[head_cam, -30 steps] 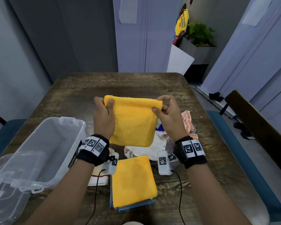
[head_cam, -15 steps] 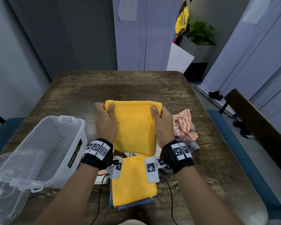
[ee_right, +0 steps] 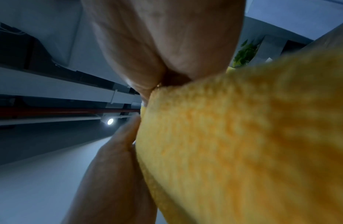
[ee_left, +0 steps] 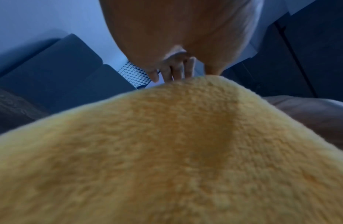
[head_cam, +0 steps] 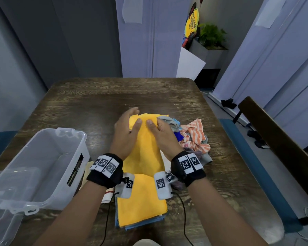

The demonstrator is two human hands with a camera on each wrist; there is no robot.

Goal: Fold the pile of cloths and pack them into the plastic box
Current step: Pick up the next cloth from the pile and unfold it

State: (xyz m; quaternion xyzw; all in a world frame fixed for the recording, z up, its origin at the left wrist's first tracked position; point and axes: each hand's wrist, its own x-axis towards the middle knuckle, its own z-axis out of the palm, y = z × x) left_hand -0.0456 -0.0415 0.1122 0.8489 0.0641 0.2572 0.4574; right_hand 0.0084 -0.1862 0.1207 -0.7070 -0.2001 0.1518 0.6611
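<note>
Nearest you, one folded stack [head_cam: 140, 203] sits at the near edge of the wooden table [head_cam: 114, 96], yellow on top with blue layers showing beneath; the layers cannot be counted. To its left stands one clear plastic box [head_cam: 43, 157], open, with one lid [head_cam: 0, 224] against its near corner.

Just beyond the stack, both of your hands are on one loose yellow cloth [head_cam: 146, 148] lying lengthwise on the table. Your left hand [head_cam: 125, 135] lies flat on the cloth's left side, fingers [ee_left: 174, 71] straight. Your right hand [head_cam: 160, 134] grips the cloth's right edge, fingers curled and thumb on top.

Touching that cloth on the right is the unfolded pile [head_cam: 203, 157]. At least three pieces show in it: one orange-and-white striped [head_cam: 196, 134], one grey [head_cam: 169, 121], one blue [head_cam: 178, 136].

Farther off, one chair back [head_cam: 274, 132] stands to the right of the table, and one potted plant [head_cam: 212, 36] stands by the far wall.
</note>
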